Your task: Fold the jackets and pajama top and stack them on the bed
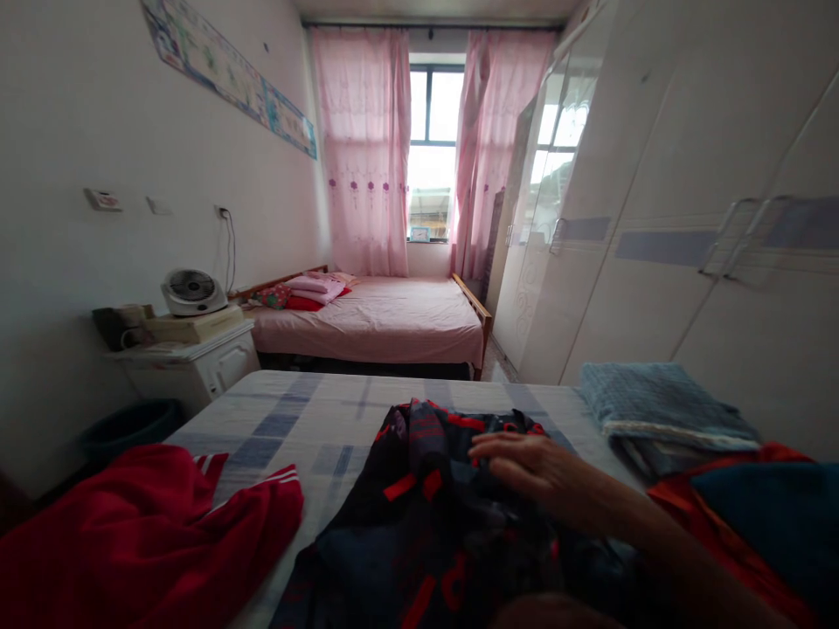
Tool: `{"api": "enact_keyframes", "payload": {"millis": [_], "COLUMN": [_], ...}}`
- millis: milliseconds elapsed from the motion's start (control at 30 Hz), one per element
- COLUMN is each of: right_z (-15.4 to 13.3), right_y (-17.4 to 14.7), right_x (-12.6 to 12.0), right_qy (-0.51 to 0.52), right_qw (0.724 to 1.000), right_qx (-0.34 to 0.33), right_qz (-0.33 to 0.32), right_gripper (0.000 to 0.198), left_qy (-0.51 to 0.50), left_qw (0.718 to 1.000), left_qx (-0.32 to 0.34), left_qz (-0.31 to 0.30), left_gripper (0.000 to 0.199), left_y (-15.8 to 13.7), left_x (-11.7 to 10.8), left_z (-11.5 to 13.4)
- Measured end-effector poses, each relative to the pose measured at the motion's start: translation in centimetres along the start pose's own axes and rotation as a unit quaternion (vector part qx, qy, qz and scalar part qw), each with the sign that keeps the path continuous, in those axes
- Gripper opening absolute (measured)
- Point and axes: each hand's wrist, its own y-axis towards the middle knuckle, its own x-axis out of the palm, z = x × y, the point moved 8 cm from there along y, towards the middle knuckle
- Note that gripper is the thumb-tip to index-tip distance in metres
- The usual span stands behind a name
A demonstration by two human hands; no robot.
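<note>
A dark jacket [419, 533] with red trim and red printed marks lies spread on the bed in front of me. My right hand [524, 463] reaches in from the lower right and rests on the jacket's upper part near the collar, its fingers stretched out and slightly bent. At the bottom edge a blurred bit of skin [547, 611], seemingly my left hand, lies over the lower jacket; its fingers are hidden. To the left is a crumpled red garment [163, 524] with white stripes at its cuffs.
On the right of the checked bedsheet [288, 411] sit folded blue-grey cloth [662, 402] and orange and teal clothes [773, 515]. Beyond are a pink bed [380, 319], a nightstand [223, 358] with a fan [193, 291], a bin [131, 428] and a white wardrobe [655, 306].
</note>
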Motion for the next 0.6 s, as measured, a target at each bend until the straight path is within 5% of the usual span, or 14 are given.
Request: {"api": "enact_keyframes", "payload": {"millis": [133,333,467,600], "right_z": [6.5,14.1,14.0,9.9], "right_y": [3.8,7.3,7.6,6.8], "right_x": [-2.1,3.6,3.8,1.4], "right_qy": [-0.123,-0.171,-0.201,-0.240], "right_qw": [0.978,0.965,0.958,0.956], "right_qx": [0.133,0.199,0.207,0.168], "right_qz": [0.100,0.025,-0.004,0.019], "right_gripper": [0.044,0.062,0.040,0.020], "left_qy": [0.099,0.205,0.180,0.140], "left_qw": [0.991,0.977,0.983,0.990], "left_qx": [0.002,0.034,0.019,-0.029], "left_qz": [0.088,0.043,0.034,0.000], "left_gripper": [0.017,0.029,0.025,0.018], "left_y": [-0.7,-0.8,-1.2,-2.1], "left_x": [-0.9,0.9,0.2,-1.3], "left_z": [-0.3,-2.6,-2.2,-1.5]}}
